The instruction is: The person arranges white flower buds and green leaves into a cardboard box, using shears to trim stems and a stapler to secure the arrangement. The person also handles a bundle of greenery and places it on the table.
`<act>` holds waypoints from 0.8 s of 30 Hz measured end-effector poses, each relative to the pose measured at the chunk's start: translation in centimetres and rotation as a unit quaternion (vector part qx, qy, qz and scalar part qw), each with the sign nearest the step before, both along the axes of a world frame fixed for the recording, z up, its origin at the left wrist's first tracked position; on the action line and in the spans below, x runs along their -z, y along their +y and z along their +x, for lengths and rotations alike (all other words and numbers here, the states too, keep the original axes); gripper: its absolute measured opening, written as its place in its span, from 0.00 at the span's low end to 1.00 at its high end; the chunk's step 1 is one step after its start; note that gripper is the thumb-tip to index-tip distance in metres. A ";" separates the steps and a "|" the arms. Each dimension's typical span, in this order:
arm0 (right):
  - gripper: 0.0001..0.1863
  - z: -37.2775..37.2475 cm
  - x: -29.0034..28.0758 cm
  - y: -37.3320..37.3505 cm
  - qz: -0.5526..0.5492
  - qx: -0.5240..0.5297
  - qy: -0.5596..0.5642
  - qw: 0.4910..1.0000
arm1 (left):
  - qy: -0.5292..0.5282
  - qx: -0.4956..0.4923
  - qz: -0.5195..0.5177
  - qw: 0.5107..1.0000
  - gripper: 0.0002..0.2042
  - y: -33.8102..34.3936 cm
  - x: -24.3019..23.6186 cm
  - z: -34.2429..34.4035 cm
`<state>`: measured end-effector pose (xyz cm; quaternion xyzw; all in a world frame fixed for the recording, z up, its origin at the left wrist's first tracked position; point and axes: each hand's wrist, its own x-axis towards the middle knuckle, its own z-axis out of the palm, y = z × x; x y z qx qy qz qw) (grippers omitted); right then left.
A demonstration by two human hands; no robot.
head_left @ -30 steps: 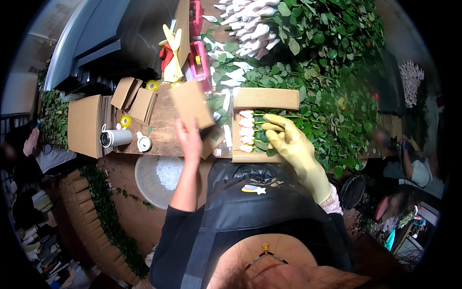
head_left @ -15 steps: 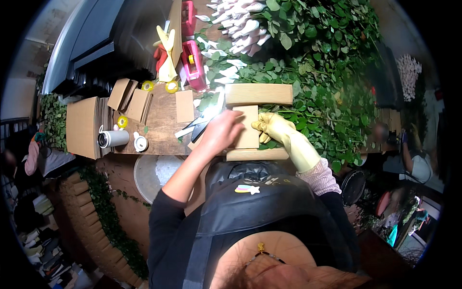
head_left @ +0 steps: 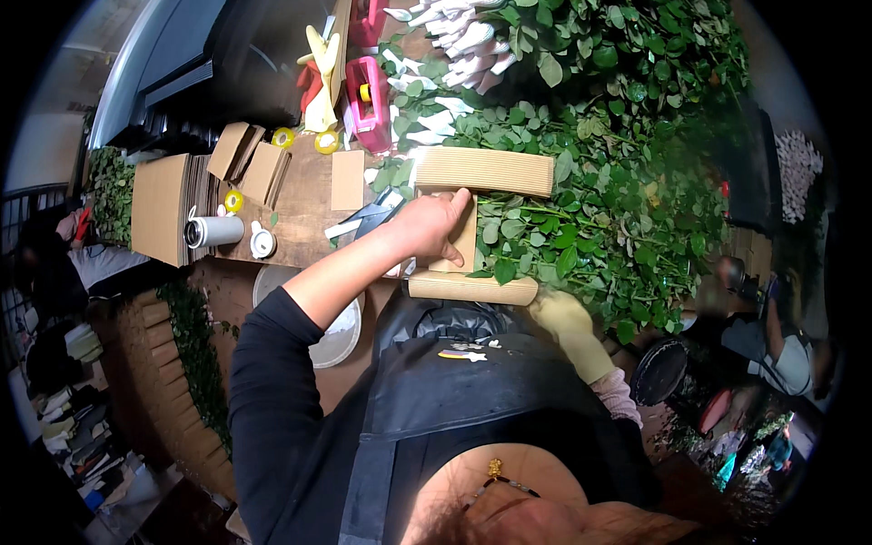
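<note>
A corrugated cardboard wrap lies at the table's front edge, its far flap point(head_left: 495, 173) and near flap point(head_left: 472, 289) on either side of a flat cardboard piece point(head_left: 466, 234). My bare left hand point(head_left: 427, 225) rests on that piece, thumb and fingers spread between the flaps. Green leafy stems point(head_left: 563, 236) lie right beside the piece. My right hand point(head_left: 561, 320), in a pale yellow rubber glove, is low at the right end of the near flap; its fingers are blurred and partly hidden. Scissors point(head_left: 371, 218) with dark handles lie left of my left wrist.
Pink tape dispensers point(head_left: 368, 104), tape rolls point(head_left: 327, 142), and a yellow glove point(head_left: 322, 91) lie farther back. White-wrapped flower heads point(head_left: 468, 41) are piled beyond. Left are stacked cardboard point(head_left: 162, 209), a tumbler point(head_left: 214, 232) and its lid point(head_left: 262, 242). A round tub point(head_left: 341, 341) stands below the table edge.
My right hand has left the cardboard piece's right edge and moved down toward me. My left hand has shifted right and spread over the cardboard.
</note>
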<state>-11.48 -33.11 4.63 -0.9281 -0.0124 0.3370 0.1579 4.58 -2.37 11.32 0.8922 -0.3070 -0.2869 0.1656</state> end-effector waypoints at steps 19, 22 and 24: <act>0.16 13.5 -8.0 10.3 0.196 0.032 -0.139 0.970 | -0.290 0.114 -0.164 0.936 0.08 2.0 -0.5 -0.5; 0.17 13.9 -9.9 10.5 0.153 0.017 -0.114 0.981 | -0.321 0.190 -0.173 0.911 0.20 3.2 1.4 -4.2; 0.15 14.3 -11.8 11.1 0.130 0.003 -0.100 0.986 | -0.273 0.146 -0.228 0.923 0.22 3.9 3.2 -4.7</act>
